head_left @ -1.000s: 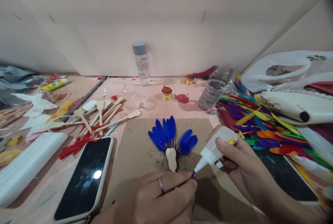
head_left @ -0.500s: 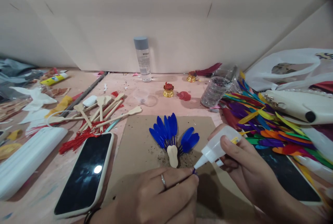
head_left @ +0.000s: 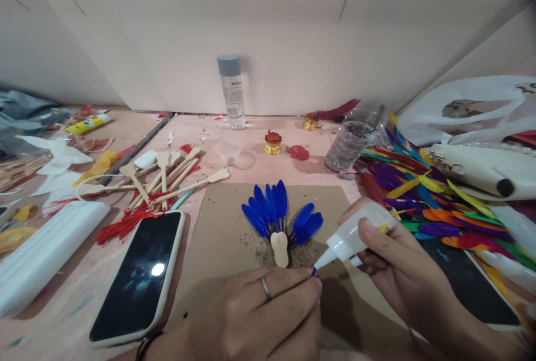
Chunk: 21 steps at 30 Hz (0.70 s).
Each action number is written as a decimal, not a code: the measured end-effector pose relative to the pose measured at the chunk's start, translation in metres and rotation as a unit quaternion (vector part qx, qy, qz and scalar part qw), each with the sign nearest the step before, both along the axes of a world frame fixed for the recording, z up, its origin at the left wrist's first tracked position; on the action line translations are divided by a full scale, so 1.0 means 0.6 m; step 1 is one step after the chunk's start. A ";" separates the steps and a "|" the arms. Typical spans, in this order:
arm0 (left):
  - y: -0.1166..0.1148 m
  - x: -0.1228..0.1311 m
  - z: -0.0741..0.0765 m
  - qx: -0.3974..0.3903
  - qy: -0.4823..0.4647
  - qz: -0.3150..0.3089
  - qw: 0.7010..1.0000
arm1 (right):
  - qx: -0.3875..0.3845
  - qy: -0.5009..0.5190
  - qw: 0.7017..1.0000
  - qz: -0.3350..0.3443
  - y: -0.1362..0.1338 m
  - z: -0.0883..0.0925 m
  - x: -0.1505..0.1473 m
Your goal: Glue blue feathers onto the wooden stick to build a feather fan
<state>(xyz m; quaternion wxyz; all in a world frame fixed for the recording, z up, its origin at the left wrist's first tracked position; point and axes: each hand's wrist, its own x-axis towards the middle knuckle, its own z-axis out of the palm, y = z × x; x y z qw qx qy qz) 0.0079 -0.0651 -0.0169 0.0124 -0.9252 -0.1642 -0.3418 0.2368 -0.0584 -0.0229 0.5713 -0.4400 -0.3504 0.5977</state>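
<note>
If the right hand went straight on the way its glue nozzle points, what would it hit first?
Almost at once, the small blue piece pinched in the left hand: the glue bottle in the right hand aims down-left with its nozzle tip at it. Whether they touch is unclear.

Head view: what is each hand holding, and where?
The right hand grips the glue bottle by its body; the left hand pinches a blue feather near one end.

On cardboard sheet (head_left: 226, 238), centre: feather fan (head_left: 278, 213). Just left of sheet, phone (head_left: 138, 274); wooden sticks (head_left: 167, 176) behind phone. At back wall, bottle (head_left: 231, 93). Far right, feather pile (head_left: 422, 204). Right of fan, glue bottle (head_left: 355, 232); before fan, left hand (head_left: 259, 322).
</note>
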 end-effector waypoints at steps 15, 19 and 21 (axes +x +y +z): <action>0.003 0.005 0.004 0.014 -0.015 -0.002 1.000 | -0.002 0.008 1.000 0.004 0.000 -0.002 0.001; 0.001 0.003 0.001 0.003 -0.017 0.007 1.000 | -0.012 0.000 1.000 -0.008 0.000 -0.005 0.001; 0.000 0.002 -0.001 -0.002 -0.012 0.012 1.000 | -0.017 -0.006 1.000 -0.018 0.001 -0.005 0.001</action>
